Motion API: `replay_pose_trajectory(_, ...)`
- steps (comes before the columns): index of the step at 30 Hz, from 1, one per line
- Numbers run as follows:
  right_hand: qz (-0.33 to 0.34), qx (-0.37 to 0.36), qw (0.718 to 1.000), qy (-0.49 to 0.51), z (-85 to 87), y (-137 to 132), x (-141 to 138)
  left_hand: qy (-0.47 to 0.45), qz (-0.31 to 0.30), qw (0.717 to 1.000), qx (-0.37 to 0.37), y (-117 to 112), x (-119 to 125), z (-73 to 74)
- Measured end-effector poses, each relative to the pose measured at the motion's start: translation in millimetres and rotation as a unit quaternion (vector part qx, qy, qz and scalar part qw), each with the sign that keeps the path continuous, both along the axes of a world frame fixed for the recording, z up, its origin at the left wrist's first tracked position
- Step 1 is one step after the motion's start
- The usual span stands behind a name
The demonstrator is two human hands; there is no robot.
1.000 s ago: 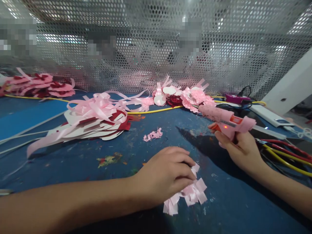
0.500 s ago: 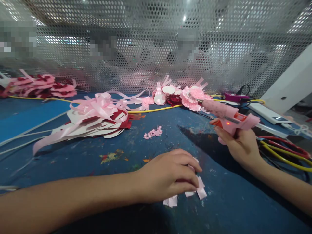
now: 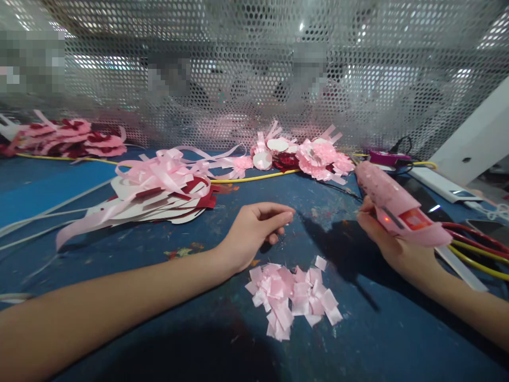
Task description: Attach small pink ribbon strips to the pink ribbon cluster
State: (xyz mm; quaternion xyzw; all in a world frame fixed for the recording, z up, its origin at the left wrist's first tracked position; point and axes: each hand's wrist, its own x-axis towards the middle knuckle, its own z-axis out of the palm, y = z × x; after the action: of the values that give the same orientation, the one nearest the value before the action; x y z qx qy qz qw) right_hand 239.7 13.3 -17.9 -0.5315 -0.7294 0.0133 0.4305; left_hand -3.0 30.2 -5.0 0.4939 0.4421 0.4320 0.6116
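Observation:
My left hand [image 3: 258, 231] hovers over the middle of the blue table, thumb and fingertips pinched together. Whatever is between them is too small to make out. Just below it lies a loose pile of pink ribbon squares [image 3: 278, 292]. On the right, my right hand [image 3: 397, 244] grips a pink hot glue gun [image 3: 392, 196] by its handle, with its orange light lit. The nozzle points up and to the left, and a clear glue stick [image 3: 463, 270] sticks out of the back.
Pink ribbon loops [image 3: 163, 175] lie on stacked white and red card pieces [image 3: 175, 204] at left. Ribbon flowers [image 3: 318, 156] line the back before a perforated metal screen [image 3: 238, 69]. A yellow cable [image 3: 254, 178] crosses the table; a white power strip [image 3: 441, 185] sits at right.
My left hand has lifted off the ribbon squares and moved up and left, uncovering the pile, and its fingers are now pinched. The glue gun has moved right and tilted.

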Motion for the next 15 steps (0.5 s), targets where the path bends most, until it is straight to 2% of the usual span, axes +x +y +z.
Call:
replay_pose_trajectory(2,0.029,0.019,0.999,-0.042,3.6,-2.1,-0.3,-0.005,0.027,1.000,0.012,3.5,-1.5,0.4)
replay_pose_trajectory(5,0.044,0.054,0.996,-0.062,6.8,-3.5,-3.1,-0.004,0.033,0.999,0.016,3.0,-2.3,0.8)
replay_pose_trajectory(12,0.038,0.034,0.997,-0.062,5.8,-3.3,-4.5,-0.068,0.044,0.997,-0.004,3.1,-0.6,-2.8)
replay_pose_trajectory(15,0.031,0.042,0.996,-0.067,8.3,-4.9,-5.9,-0.059,0.043,0.997,0.011,3.4,-1.6,-2.4)
